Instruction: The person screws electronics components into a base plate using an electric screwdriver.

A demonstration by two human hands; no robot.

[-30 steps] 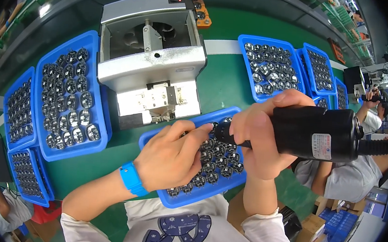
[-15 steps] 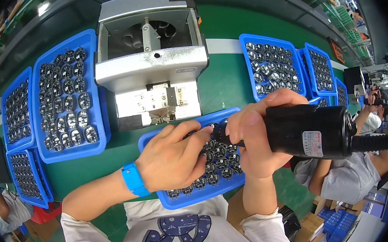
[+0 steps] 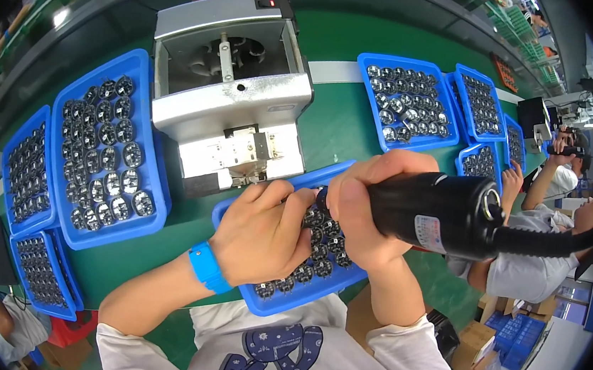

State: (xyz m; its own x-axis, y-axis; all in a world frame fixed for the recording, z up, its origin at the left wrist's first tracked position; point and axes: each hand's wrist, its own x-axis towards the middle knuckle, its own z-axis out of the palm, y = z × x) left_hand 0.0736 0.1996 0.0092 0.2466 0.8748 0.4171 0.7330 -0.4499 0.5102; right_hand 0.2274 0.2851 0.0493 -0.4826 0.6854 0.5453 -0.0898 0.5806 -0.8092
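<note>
Right hand (image 3: pixel 372 217) wraps its grip round a black tool (image 3: pixel 428 206) — left hand (image 3: pixel 257 235) over blue tray (image 3: pixel 315 287), grip unclear.

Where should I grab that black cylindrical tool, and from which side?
I'd grip the black tool around its front end, from the near side, as the right hand does. Its rounded body lies nearly sideways, which should suit a wrapping grip; the thick cable leaves the rear, so that end looks awkward.

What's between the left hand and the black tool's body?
The right hand, gripping the black tool. Round parts in the blue tray show below, between that hand and the left hand. Head view.
</note>
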